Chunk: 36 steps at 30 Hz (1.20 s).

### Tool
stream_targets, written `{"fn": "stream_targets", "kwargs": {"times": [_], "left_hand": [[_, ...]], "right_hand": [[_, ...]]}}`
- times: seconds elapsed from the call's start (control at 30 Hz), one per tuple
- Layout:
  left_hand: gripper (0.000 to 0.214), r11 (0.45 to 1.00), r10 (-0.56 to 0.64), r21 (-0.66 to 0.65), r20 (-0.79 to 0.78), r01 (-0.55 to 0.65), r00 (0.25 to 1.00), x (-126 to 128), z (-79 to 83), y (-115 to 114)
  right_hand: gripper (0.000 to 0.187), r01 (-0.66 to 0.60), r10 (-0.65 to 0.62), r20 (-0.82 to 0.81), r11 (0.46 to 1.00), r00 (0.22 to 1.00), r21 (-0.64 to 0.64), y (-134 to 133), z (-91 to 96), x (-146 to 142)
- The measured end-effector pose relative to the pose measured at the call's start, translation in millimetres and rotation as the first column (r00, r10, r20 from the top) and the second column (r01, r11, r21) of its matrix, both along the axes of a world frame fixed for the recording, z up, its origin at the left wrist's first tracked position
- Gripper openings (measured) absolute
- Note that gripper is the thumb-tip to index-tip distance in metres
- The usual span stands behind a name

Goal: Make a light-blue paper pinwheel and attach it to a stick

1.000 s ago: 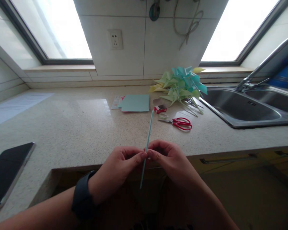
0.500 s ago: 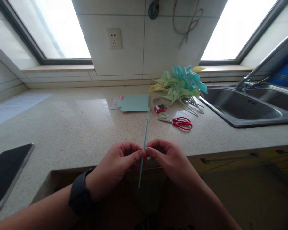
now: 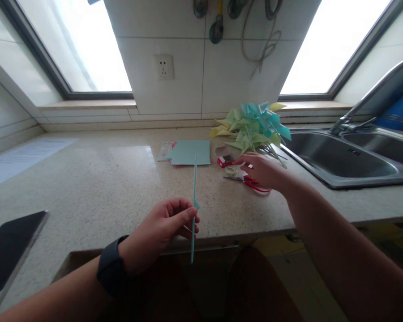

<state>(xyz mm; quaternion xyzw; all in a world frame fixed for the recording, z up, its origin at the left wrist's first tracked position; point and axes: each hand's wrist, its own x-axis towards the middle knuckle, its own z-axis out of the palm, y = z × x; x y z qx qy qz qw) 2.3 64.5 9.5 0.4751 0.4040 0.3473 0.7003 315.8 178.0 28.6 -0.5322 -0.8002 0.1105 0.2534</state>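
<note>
Between thumb and fingers, my left hand [image 3: 176, 219] pinches a thin length of pale teal paper [image 3: 194, 183]. It stands nearly upright at the counter's front edge, and a small flap sticks out near the fingertips. Whether it is rolled or folded and seen edge-on, I cannot tell. My right hand [image 3: 260, 169] reaches over the counter with fingers apart and nothing visible in them. Under it lie red-handled scissors [image 3: 255, 184], partly covered. A roll of clear tape [image 3: 230, 171] and a small red box [image 3: 224, 161] are close to its fingertips.
Teal paper sheets [image 3: 190, 152] lie in a stack mid-counter. Behind my right hand is a pile of green, blue and yellow paper pinwheels [image 3: 255, 123]. The steel sink [image 3: 339, 181] is on the right. At left are a dark tablet [image 3: 10, 255] and a printed sheet [image 3: 27, 156].
My right hand has let go of the teal paper and moved forward and right, over the scissors. My left hand keeps hold of the paper, where a small flap now shows.
</note>
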Motion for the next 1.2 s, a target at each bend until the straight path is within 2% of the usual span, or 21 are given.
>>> {"fn": "stream_targets", "kwargs": {"times": [0.1,0.2,0.33,0.47,0.53,0.63,0.7,0.77,0.87,0.97,1.07,1.2], "left_hand": [[0.036,1.000,-0.014,0.003,0.020,0.014,1.000,-1.6,-1.0,5.2],[0.035,1.000,-0.022,0.020,0.025,0.022,0.999,-3.2,-0.5,10.3],[0.032,0.997,0.008,0.074,0.022,-0.010,1.000,-7.0,-0.7,16.6],[0.026,0.988,0.083,0.127,0.036,-0.087,0.996,-12.0,-1.7,21.2],[0.022,0.983,0.110,0.140,0.054,-0.116,0.992,-13.6,-1.1,22.3],[0.016,0.986,0.110,0.113,0.128,-0.124,0.986,-14.2,0.2,22.4],[0.016,0.990,0.111,0.068,0.182,-0.125,0.977,-13.9,-0.1,22.0],[0.017,0.990,0.127,0.030,0.217,-0.137,0.968,-13.8,-1.8,21.5],[0.018,0.989,0.146,-0.001,0.234,-0.150,0.961,-14.2,-5.3,21.4],[0.017,0.991,0.134,-0.003,0.204,-0.137,0.970,-14.6,-7.1,22.2],[0.016,0.992,0.117,0.021,0.145,-0.121,0.983,-14.8,-7.3,23.2],[0.019,0.995,0.085,0.045,0.070,-0.089,0.994,-14.9,-8.4,22.9]], "right_hand": [[0.030,-0.186,0.192,0.085,0.980,0.978,-0.077,17.7,3.6,2.0],[0.022,-0.279,0.292,0.099,0.952,0.951,-0.126,26.7,5.2,-0.9],[0.011,-0.339,0.347,0.039,0.930,0.937,-0.141,22.3,11.8,-14.7],[0.020,-0.379,0.376,-0.049,0.906,0.925,-0.187,3.4,27.8,-41.5],[0.023,-0.417,0.406,-0.098,0.881,0.909,-0.222,-4.2,35.7,-56.5],[0.019,-0.509,0.450,-0.254,0.822,0.856,-0.258,-8.2,39.4,-77.2],[0.017,-0.556,0.469,-0.332,0.791,0.818,-0.254,-7.5,34.6,-88.8],[0.016,-0.582,0.474,-0.392,0.782,0.788,-0.224,-7.1,25.6,-98.1],[0.017,-0.580,0.423,-0.528,0.796,0.736,-0.172,-9.6,10.0,-106.4],[0.027,-0.560,0.371,-0.625,0.818,0.687,-0.131,-14.3,-2.2,-107.5],[0.030,-0.568,0.427,-0.594,0.821,0.681,-0.060,-17.9,-8.9,-103.2],[0.022,-0.587,0.545,-0.471,0.807,0.693,0.070,-21.1,-11.1,-97.5]]}}
